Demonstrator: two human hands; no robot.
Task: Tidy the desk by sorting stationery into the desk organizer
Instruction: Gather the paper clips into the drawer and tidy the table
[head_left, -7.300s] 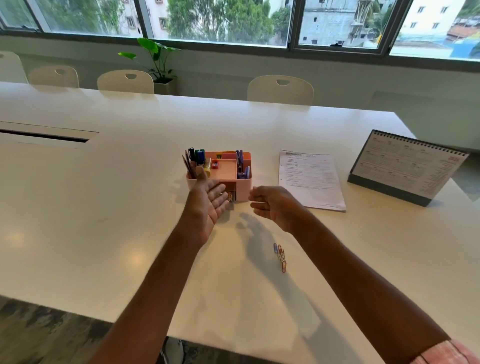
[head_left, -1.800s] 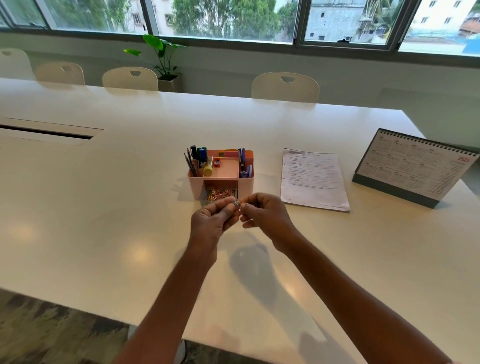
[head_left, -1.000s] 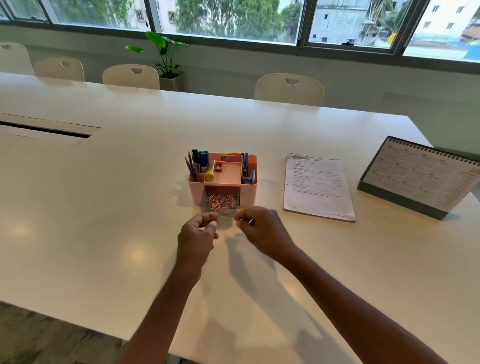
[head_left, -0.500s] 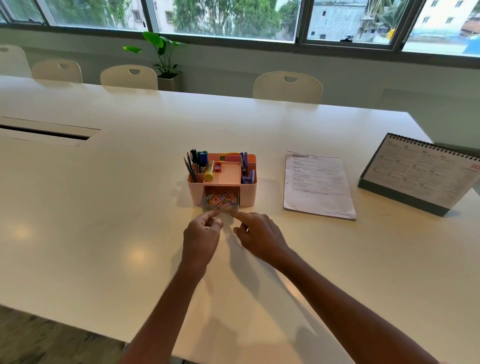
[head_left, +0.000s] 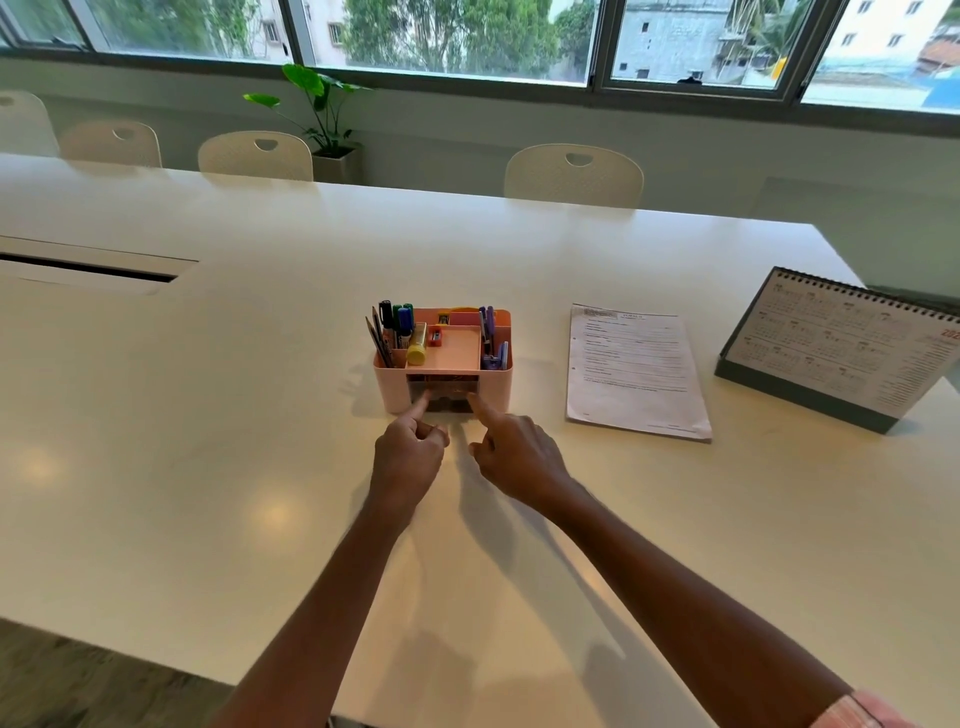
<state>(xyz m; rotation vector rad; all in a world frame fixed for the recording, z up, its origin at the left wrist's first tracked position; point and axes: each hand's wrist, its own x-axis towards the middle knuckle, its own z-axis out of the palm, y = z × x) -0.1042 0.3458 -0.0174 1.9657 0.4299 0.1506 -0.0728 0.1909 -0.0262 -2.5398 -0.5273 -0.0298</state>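
Note:
The pink desk organizer (head_left: 393, 385) stands mid-table. It holds markers and pencils (head_left: 394, 328) at its left, a yellow glue stick (head_left: 417, 347), a small sharpener and purple pens (head_left: 488, 335) at its right. Its clear front drawer (head_left: 443, 388) sits flush in the body, and coloured paper clips show dimly through it. My left hand (head_left: 408, 457) touches the drawer's left front with a straight index finger, the other fingers curled. My right hand (head_left: 519, 452) does the same at the drawer's right front. Neither hand holds anything.
A printed sheet (head_left: 631, 369) lies right of the organizer, and a standing desk calendar (head_left: 841, 348) is further right near the table edge. A cable slot (head_left: 88, 267) is set in the table at far left. Chairs (head_left: 574, 176) and a potted plant (head_left: 324, 122) line the far side.
The loose paper clips are gone from the table. Both hands moved forward from a shared pinch, and the drawer that stood pulled out with clips showing now sits pushed in.

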